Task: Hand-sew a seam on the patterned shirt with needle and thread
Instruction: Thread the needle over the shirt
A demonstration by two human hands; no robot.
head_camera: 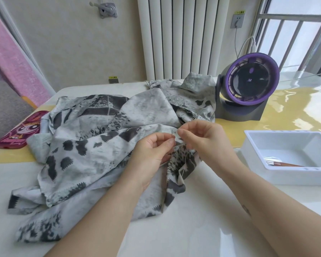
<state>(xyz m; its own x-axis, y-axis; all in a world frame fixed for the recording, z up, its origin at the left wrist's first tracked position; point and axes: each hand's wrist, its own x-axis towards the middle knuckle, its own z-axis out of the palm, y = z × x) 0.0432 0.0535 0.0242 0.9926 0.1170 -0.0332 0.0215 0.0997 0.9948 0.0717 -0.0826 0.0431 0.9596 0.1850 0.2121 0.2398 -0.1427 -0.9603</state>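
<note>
The patterned shirt (93, 145), grey-white with dark jagged patches, lies crumpled across the table (202, 229). A thin needle (172, 135) stands upright at a fold of the shirt between my two hands. My left hand (152, 153) pinches the needle's lower part with thumb and forefinger. Fingertips of my right hand (202, 140) are pinched together right beside the needle's top, on the fabric edge; whether they touch the needle I cannot tell. A pale thread (183, 164) hangs down in a loop below the hands over the cloth.
A purple-and-grey desk fan (248, 86) stands behind the shirt at right. A white tray (285, 175) at right holds a brown-handled tool. A pink phone case (20, 130) lies at left. A radiator and a wall are behind the table.
</note>
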